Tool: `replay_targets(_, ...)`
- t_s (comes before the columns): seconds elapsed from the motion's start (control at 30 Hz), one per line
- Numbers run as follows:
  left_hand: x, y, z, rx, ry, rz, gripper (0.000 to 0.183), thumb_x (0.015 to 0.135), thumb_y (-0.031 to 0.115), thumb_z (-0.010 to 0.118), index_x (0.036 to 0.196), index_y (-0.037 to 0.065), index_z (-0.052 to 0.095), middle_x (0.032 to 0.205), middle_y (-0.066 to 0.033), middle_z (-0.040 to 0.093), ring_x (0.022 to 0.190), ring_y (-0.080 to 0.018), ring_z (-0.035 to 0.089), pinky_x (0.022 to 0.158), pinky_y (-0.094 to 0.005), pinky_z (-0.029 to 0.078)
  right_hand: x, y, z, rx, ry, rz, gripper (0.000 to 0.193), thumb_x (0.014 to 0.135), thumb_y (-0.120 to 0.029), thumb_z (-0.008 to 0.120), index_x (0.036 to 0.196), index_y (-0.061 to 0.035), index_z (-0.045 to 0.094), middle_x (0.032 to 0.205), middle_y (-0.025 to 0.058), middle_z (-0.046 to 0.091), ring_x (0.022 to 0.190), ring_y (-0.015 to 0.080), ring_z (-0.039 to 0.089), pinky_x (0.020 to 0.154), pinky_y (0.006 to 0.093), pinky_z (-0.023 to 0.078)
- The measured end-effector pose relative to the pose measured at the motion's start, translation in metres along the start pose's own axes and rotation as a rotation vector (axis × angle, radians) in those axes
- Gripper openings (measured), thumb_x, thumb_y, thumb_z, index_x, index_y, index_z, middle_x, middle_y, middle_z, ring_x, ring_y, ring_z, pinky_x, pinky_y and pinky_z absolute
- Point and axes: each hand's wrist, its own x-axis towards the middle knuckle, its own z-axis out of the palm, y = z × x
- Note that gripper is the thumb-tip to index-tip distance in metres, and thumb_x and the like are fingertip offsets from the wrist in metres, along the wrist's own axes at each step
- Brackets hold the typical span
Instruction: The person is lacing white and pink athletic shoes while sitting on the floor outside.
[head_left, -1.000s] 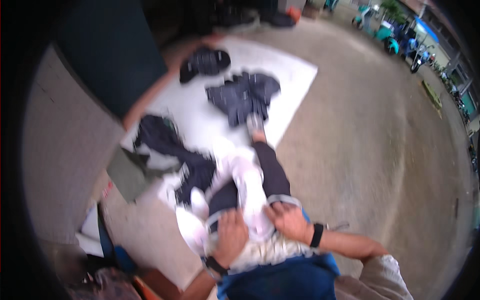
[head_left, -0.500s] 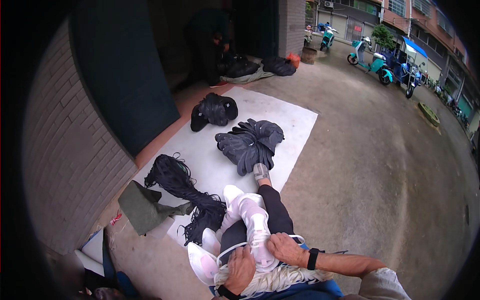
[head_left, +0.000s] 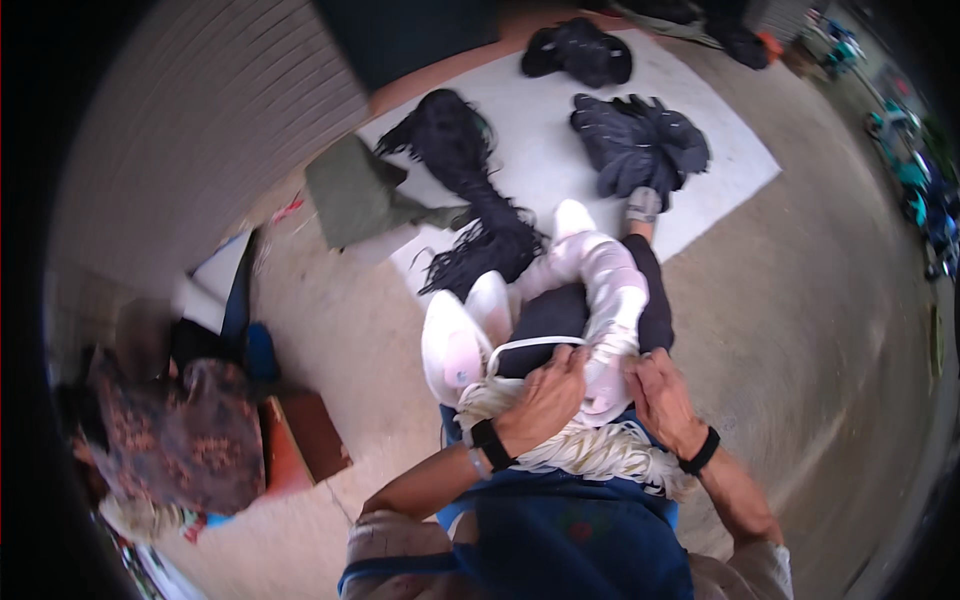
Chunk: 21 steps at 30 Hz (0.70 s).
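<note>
Across my lap runs a chain of nested white and pale pink shoe uppers, its near end between my hands. My left hand is closed beside that end, fingers pinched on a white shoelace that loops out to the left. On the other side my right hand has bent, closed fingers against the upper's edge; what its fingertips hold is hidden. A thick bundle of white shoelaces lies under both hands on my blue apron. More white uppers rest by my left thigh.
Ahead, a white sheet bears a bundle of black laces and two piles of black shoe pieces. Dark green cloth lies at its left. A person in patterned clothing sits left, near a reddish box.
The view has tilted down and turned left, so the seated person and box show more. My hands stay at the upper's near end; the left fingers now reach its lace side.
</note>
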Motion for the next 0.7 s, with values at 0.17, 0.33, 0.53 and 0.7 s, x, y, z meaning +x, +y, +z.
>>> replay_targets(0.17, -0.003, -0.009, 0.007, -0.272, 0.099, -0.115, 0.029, 0.088, 0.005, 0.051, 0.115, -0.003, 0.044, 0.100, -0.0287, 0.055, 0.083, -0.0474, 0.060, 0.069, -0.0527, 0.050, 0.009, -0.052, 0.002, 0.382, -0.195, -0.053, 0.012, 0.087, -0.001, 0.060, 0.099, -0.0006, 0.057, 0.092, 0.0185, 0.051, 0.085, 0.0348, 0.059, 0.072, 0.0393, 0.049)
replay_targets(0.33, 0.000, -0.008, 0.004, -0.299, 0.058, -0.091, 0.024, 0.086, 0.002, 0.052, 0.108, -0.003, 0.045, 0.102, -0.0278, 0.055, 0.091, -0.0470, 0.058, 0.073, -0.0513, 0.049, 0.009, -0.038, 0.012, 0.321, -0.248, 0.287, 0.008, 0.089, -0.004, 0.058, 0.094, 0.0011, 0.055, 0.078, 0.0212, 0.061, 0.069, 0.0379, 0.063, 0.062, 0.0393, 0.050)
replay_targets(0.53, 0.006, -0.008, -0.002, -0.299, 0.015, -0.130, 0.030, 0.078, -0.002, 0.052, 0.108, -0.002, 0.045, 0.106, -0.0269, 0.054, 0.095, -0.0473, 0.057, 0.077, -0.0526, 0.048, 0.019, -0.032, 0.037, 0.039, -0.040, 0.226, 0.008, 0.085, -0.003, 0.060, 0.092, 0.0006, 0.061, 0.077, 0.0248, 0.062, 0.069, 0.0414, 0.063, 0.057, 0.0411, 0.049)
replay_targets(0.7, 0.008, -0.017, 0.007, -0.301, 0.036, -0.026, 0.029, 0.079, -0.002, 0.050, 0.107, 0.000, 0.045, 0.103, -0.0249, 0.055, 0.095, -0.0473, 0.057, 0.077, -0.0538, 0.047, 0.019, -0.032, 0.044, -0.125, -0.025, 0.169, 0.011, 0.087, -0.012, 0.060, 0.089, -0.0009, 0.060, 0.075, 0.0192, 0.066, 0.061, 0.0352, 0.065, 0.054, 0.0419, 0.051)
